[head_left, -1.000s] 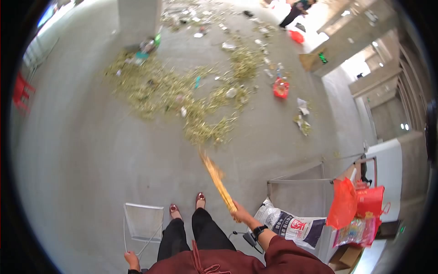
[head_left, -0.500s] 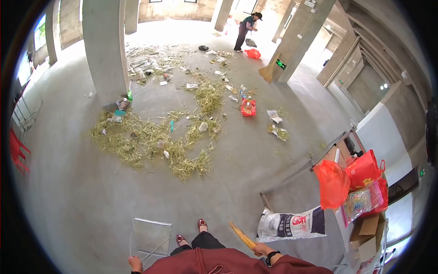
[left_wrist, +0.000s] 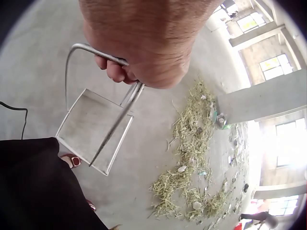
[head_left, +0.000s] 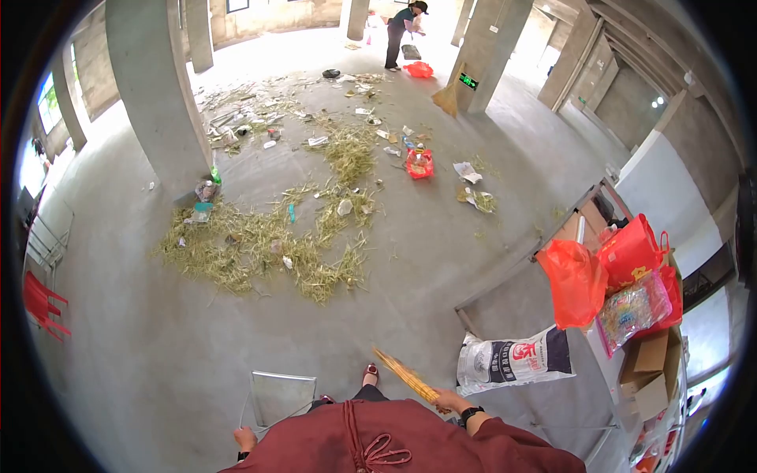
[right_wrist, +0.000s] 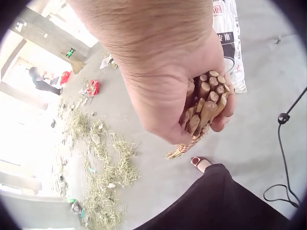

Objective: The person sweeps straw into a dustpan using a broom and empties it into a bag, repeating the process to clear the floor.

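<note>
In the head view the left hand [head_left: 246,437] grips the bent metal handle of a dustpan [head_left: 284,396], low beside the body. The left wrist view shows the fingers curled round the wire handle [left_wrist: 117,125], with the flat pan [left_wrist: 93,129] hanging below over the floor. My right hand [head_left: 451,402] holds a short broom [head_left: 406,378] of bundled yellow stalks, its tip pointing forward and left. In the right wrist view the fingers of the right hand [right_wrist: 163,91] wrap the bundle, whose cut stalk ends [right_wrist: 211,91] face the camera.
Straw litter [head_left: 236,244] with scraps lies ahead, right of a pillar [head_left: 154,94]. A printed sack [head_left: 512,361], red bags [head_left: 574,284] and a cardboard box [head_left: 648,363] are at the right. A person [head_left: 398,35] stands far off near an upright broom [head_left: 447,96]. Red chair [head_left: 43,303] at left.
The head view has tilted up, showing more of the far room. The broom has drawn back closer to the body, and both hands keep their hold.
</note>
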{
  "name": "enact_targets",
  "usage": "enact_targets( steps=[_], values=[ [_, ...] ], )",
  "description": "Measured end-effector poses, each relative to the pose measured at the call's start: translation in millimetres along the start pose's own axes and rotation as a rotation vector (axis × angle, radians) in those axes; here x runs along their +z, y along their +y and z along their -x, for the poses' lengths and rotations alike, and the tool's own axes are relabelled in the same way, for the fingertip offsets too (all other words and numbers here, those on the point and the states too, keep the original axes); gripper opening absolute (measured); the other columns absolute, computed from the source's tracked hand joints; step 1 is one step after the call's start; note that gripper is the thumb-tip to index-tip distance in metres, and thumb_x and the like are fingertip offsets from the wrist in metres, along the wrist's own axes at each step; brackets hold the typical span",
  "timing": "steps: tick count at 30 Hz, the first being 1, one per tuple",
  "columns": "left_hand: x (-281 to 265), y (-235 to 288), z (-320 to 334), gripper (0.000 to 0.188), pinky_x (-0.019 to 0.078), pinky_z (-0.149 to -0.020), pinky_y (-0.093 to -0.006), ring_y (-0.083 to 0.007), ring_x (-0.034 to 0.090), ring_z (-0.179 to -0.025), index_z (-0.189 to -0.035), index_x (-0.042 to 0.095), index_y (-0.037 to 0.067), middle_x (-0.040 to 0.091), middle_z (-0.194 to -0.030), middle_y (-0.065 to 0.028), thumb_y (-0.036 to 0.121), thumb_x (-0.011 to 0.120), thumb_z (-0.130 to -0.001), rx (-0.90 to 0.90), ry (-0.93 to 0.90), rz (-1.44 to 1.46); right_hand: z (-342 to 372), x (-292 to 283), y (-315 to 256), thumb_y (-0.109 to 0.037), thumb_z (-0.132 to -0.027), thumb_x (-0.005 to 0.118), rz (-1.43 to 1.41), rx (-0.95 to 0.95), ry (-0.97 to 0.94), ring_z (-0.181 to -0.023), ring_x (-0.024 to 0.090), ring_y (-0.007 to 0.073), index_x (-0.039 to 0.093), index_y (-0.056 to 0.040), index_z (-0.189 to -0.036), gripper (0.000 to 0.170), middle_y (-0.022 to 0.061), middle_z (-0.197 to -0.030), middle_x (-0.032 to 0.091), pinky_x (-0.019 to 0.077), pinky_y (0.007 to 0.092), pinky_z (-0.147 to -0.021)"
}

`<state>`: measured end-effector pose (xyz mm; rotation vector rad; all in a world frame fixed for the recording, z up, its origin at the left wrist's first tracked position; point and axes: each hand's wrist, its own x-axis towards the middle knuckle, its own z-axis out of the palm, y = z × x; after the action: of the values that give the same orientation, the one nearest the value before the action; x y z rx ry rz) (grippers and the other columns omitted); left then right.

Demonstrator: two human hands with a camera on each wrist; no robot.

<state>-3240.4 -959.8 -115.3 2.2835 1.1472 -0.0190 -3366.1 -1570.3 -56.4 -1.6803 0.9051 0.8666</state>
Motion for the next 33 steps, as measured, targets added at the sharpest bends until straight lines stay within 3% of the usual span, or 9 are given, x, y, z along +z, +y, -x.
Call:
enact_targets(
  steps=[2,4,7,13,22,23,25,32,33],
  values=[
    [5.0,1.3,2.1,0.021,0.0385,-0.051,-0.0449,-0.0270,0.054,-0.051,-0.060,0.048,-0.010,0.051,-0.051,-0.0193,0.010,0.048,-0.068,0.009,0.090,-0.028,-5.8,-5.8,0.3,-0.013,-0.074,0.056,-0.011,-0.007,-0.022,-0.047,0.053,0.0156,0.048,-0.0154,-0.122,0.049,0.0067,-0.062,0.054,0.0429,0.0296,-0.041],
    [3.1,7.2,13.6,0.022,0.0379,-0.052,-0.0458,-0.0307,0.053,-0.050,-0.062,0.050,-0.011,0.052,-0.053,-0.0219,0.010,0.048,-0.066,0.282,0.127,0.003,-11.4,-11.1,1.0,-0.012,-0.074,0.056,-0.055,-0.035,0.014,-0.047,0.053,0.0156,0.049,-0.0135,-0.119,0.046,0.0067,-0.061,0.053,0.0426,0.0295,-0.040],
    [-0.4,21.7,6.6,0.023,0.0374,-0.054,-0.0476,-0.0355,0.053,-0.052,-0.062,0.050,-0.013,0.053,-0.055,-0.0261,0.010,0.047,-0.065,0.149,-0.061,-0.005,-7.4,-26.0,-2.8,-0.011,-0.074,0.057,-0.131,-0.012,0.000,-0.047,0.053,0.0157,0.050,-0.0120,-0.117,0.044,0.0068,-0.061,0.054,0.0425,0.0297,-0.041],
    [10.6,33.0,-1.9,0.032,0.0359,-0.054,-0.0503,-0.0430,0.055,-0.058,-0.056,0.048,-0.014,0.053,-0.060,-0.0317,0.016,0.047,-0.068,0.255,-0.050,-0.185,-13.9,-50.5,11.5,-0.011,-0.073,0.058,-0.148,-0.014,0.054,-0.047,0.054,0.0166,0.051,-0.0116,-0.115,0.042,0.0077,-0.065,0.056,0.0419,0.0310,-0.039],
    [23.4,70.9,-13.9,0.027,0.0336,-0.040,-0.0452,-0.0302,0.047,-0.039,-0.054,0.047,-0.006,0.050,-0.048,-0.0177,0.014,0.046,-0.071,0.404,-0.244,-0.064,-23.1,-92.4,15.7,-0.010,-0.073,0.060,-0.097,0.097,0.106,-0.048,0.055,0.0184,0.051,-0.0106,-0.115,0.043,0.0090,-0.066,0.057,0.0440,0.0319,-0.042],
    [24.6,77.7,-10.6,0.027,0.0336,-0.040,-0.0452,-0.0302,0.047,-0.039,-0.054,0.047,-0.006,0.050,-0.048,-0.0177,0.014,0.046,-0.071,0.403,-0.241,-0.068,-24.1,-96.3,15.3,-0.010,-0.073,0.060,-0.098,0.098,0.101,-0.048,0.055,0.0184,0.051,-0.0106,-0.115,0.043,0.0090,-0.066,0.057,0.0440,0.0319,-0.042],
    [31.6,96.2,-4.7,0.020,0.0302,-0.034,-0.0382,-0.0209,0.043,-0.036,-0.054,0.044,0.001,0.043,-0.046,-0.0082,0.011,0.046,-0.071,-0.060,-0.266,0.392,-30.2,-102.2,18.9,-0.007,-0.074,0.057,-0.133,0.115,0.117,-0.050,0.056,0.0163,0.050,-0.0124,-0.119,0.046,0.0071,-0.067,0.056,0.0451,0.0311,-0.042],
    [38.7,176.7,10.3,0.020,0.0315,-0.032,-0.0329,-0.0190,0.042,-0.035,-0.054,0.040,0.004,0.040,-0.045,-0.0058,0.010,0.047,-0.071,0.053,-0.141,0.168,-37.5,-112.7,11.4,-0.007,-0.075,0.058,-0.208,0.046,0.118,-0.048,0.055,0.0158,0.050,-0.0092,-0.118,0.043,0.0067,-0.065,0.055,0.0425,0.0314,-0.040],
    [38.3,182.1,7.6,0.019,0.0373,-0.048,-0.0391,-0.0296,0.050,-0.052,-0.061,0.050,-0.001,0.050,-0.059,-0.0160,0.014,0.049,-0.072,0.108,-0.181,0.025,-38.2,-110.2,10.8,-0.007,-0.074,0.058,-0.211,0.060,0.135,-0.048,0.055,0.0163,0.051,-0.0099,-0.116,0.042,0.0073,-0.064,0.056,0.0426,0.0314,-0.040]
  ],
)
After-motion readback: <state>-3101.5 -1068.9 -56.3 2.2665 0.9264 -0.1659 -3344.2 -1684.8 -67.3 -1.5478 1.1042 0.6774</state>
